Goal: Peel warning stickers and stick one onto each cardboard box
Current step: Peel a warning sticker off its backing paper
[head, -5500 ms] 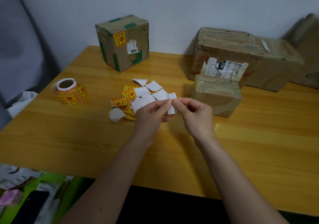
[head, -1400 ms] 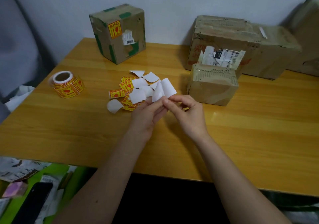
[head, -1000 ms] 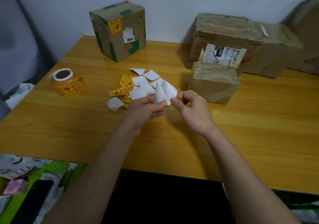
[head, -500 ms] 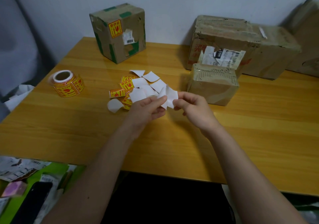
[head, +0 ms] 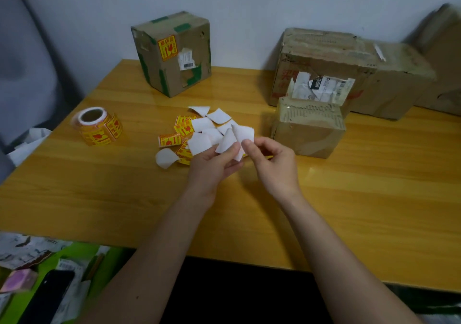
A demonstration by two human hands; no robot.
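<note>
My left hand [head: 212,164] and my right hand [head: 272,164] meet above the wooden table [head: 349,199], each pinching one layer of a sticker piece [head: 234,139] whose two white sheets are splayed apart. Behind them lies a pile of yellow-red warning stickers and white backing papers [head: 197,129]. A roll of warning stickers [head: 98,126] stands at the left. The box with green tape [head: 174,51] at the back carries a yellow warning sticker [head: 167,48]. A small taped box [head: 309,126] sits right of my hands, with a large box [head: 331,59] behind it.
A further cardboard box [head: 404,81] stands at the back right against the wall, and another [head: 444,49] at the far right edge. Below the table's near edge at the left lie papers, a green surface and a dark phone [head: 47,296]. A grey chair back [head: 22,61] is at the left.
Over the past seconds my hands have worked the sticker piece's corner until its two white layers separated and splayed open. The head view has shifted slightly. Nothing else on the table moved.
</note>
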